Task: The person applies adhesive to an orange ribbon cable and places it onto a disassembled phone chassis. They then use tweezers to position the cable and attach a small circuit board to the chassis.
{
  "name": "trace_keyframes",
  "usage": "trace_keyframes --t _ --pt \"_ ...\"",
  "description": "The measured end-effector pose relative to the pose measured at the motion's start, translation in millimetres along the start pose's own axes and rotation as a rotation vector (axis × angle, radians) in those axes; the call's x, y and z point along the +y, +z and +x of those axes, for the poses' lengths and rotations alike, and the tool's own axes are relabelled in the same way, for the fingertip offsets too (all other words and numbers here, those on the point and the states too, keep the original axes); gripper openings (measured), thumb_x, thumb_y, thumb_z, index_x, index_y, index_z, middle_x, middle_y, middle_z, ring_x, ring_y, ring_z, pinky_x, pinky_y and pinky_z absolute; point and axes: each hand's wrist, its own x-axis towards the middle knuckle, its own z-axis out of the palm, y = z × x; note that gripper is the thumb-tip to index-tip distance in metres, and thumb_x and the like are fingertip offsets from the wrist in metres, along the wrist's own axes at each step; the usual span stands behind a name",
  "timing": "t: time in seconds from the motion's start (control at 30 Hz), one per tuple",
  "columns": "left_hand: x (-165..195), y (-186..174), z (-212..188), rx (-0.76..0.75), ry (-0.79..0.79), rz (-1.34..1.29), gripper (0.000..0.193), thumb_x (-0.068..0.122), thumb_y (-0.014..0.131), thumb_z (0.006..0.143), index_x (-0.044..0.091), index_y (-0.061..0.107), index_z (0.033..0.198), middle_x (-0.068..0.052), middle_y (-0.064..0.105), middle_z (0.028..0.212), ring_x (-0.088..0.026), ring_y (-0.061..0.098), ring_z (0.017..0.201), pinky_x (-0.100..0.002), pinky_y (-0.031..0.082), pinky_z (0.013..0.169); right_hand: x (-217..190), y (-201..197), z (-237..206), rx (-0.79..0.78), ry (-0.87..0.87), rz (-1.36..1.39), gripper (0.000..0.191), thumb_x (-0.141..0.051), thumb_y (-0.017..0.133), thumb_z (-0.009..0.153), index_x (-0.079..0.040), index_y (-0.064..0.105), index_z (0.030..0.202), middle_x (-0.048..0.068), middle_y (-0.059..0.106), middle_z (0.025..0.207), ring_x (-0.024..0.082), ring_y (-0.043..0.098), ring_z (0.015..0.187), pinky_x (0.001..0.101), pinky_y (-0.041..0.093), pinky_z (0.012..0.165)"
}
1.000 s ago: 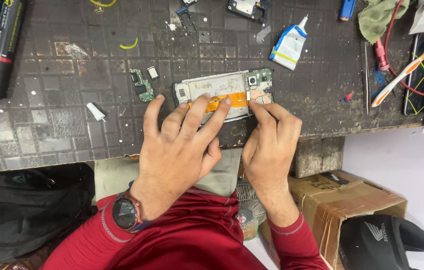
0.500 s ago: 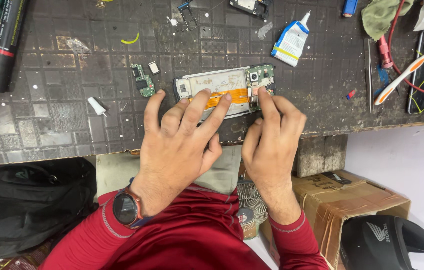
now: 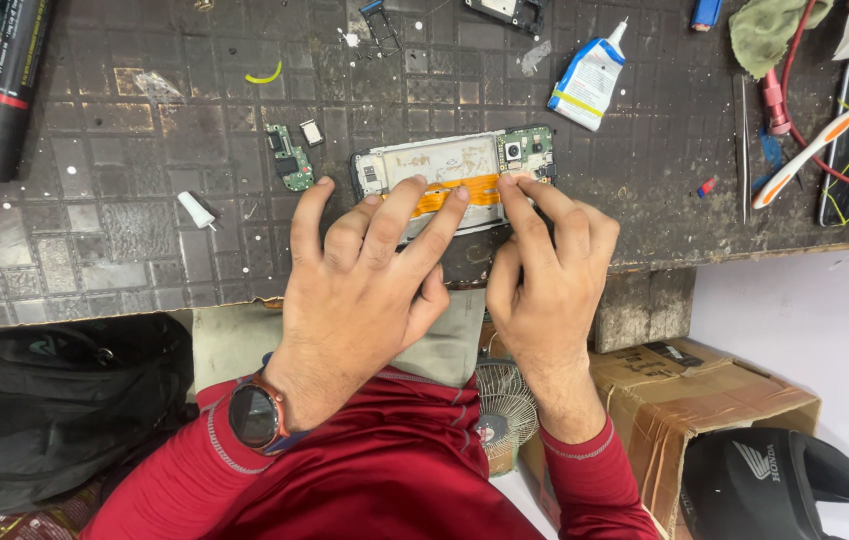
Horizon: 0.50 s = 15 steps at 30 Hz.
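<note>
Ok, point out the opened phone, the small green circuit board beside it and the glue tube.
opened phone (image 3: 445, 160), head view, on its pale inner frame.
green circuit board (image 3: 291, 160), head view, on its middle.
glue tube (image 3: 585, 85), head view, on its white and blue body.

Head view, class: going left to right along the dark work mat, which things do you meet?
Black marker → white cap → small green circuit board → opened phone under both hands' fingers → glue tube → metal tweezers → toothbrush.
</note>
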Motion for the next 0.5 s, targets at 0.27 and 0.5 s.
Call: trace_keyframes --t 0.27,0.5 --pt "0 -2 -1 0.013 -0.004 -0.058 0.054 0.026 0.071 0.096 0.026 0.060 0.149 -0.006 0.050 0.139 -0.024 0.051 0.121 -0.056 0.031 0.120 0 -5 4 -0.023 0.008 -0.007 0.055 0.010 0.060 0.087 -0.009 0.066 0.139 0.006 0.060 0.135 0.031 0.051 0.119 0.0416 0.043 0.107" --pt "0 -3 -1 0.009 -0.023 -0.082 0.052 0.025 0.072 0.096 0.027 0.063 0.148 -0.006 0.049 0.141 -0.024 0.049 0.124 -0.055 0.029 0.122 -11 -2 3 -0.047 0.012 -0.118 0.054 0.006 0.057 0.088 -0.004 0.063 0.141 0.008 0.060 0.137 0.031 0.053 0.122 0.0432 0.042 0.106"
